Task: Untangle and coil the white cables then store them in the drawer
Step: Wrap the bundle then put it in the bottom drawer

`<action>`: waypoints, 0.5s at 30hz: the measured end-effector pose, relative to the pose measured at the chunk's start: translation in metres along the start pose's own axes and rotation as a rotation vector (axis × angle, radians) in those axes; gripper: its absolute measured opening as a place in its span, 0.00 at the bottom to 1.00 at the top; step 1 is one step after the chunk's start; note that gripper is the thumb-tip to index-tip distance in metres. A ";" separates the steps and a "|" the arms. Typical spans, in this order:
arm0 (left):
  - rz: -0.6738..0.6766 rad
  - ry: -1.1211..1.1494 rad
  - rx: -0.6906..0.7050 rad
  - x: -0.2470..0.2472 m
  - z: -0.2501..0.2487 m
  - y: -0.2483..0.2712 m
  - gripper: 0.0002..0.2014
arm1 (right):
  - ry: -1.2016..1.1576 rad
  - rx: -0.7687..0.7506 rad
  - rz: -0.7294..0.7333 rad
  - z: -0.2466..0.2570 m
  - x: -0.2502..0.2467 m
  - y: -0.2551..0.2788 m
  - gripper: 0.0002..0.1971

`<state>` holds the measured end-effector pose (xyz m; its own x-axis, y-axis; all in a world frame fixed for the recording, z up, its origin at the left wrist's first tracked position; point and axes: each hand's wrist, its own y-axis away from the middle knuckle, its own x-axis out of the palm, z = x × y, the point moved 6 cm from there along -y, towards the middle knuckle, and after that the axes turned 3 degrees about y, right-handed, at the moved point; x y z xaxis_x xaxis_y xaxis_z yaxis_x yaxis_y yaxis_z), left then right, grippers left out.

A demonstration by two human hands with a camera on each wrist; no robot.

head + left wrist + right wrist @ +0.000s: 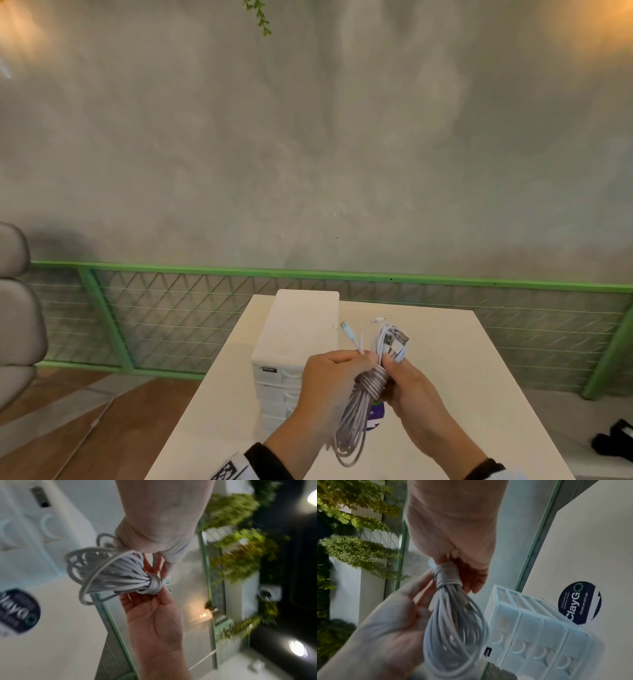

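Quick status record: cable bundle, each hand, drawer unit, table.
cable bundle: white cable bundle coiled into loops, wrapped around its middle, held above the table
left hand: left hand grips the bundle at the wrap
right hand: right hand pinches the bundle at the wrap
loose end: connector sticks up free
drawer unit: white drawer unit on the table, all visible drawers closed
table: white table, round dark sticker

Grey plaster wall [308, 137] behind green mesh railing [205, 274].
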<state>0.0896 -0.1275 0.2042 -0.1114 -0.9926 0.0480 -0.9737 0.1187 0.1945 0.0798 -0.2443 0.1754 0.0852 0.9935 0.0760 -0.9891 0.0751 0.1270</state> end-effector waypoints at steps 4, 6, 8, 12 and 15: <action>0.009 0.133 -0.074 -0.003 0.008 -0.005 0.08 | -0.076 0.000 0.083 0.002 -0.004 -0.004 0.13; 0.000 0.148 -0.074 -0.004 0.007 -0.007 0.09 | -0.079 -0.012 0.062 0.003 -0.005 -0.007 0.12; 0.006 0.175 -0.077 -0.004 0.007 -0.009 0.08 | -0.072 -0.027 0.060 0.003 -0.005 -0.010 0.13; -0.001 0.157 -0.075 -0.005 0.010 -0.015 0.10 | -0.091 -0.060 0.103 0.004 -0.002 -0.012 0.14; -0.004 0.169 -0.065 -0.004 0.009 -0.016 0.08 | -0.137 -0.043 0.099 0.004 -0.002 -0.014 0.14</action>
<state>0.1043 -0.1259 0.1922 -0.0668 -0.9755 0.2098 -0.9586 0.1211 0.2577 0.0936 -0.2481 0.1775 0.0000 0.9755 0.2200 -0.9974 -0.0157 0.0697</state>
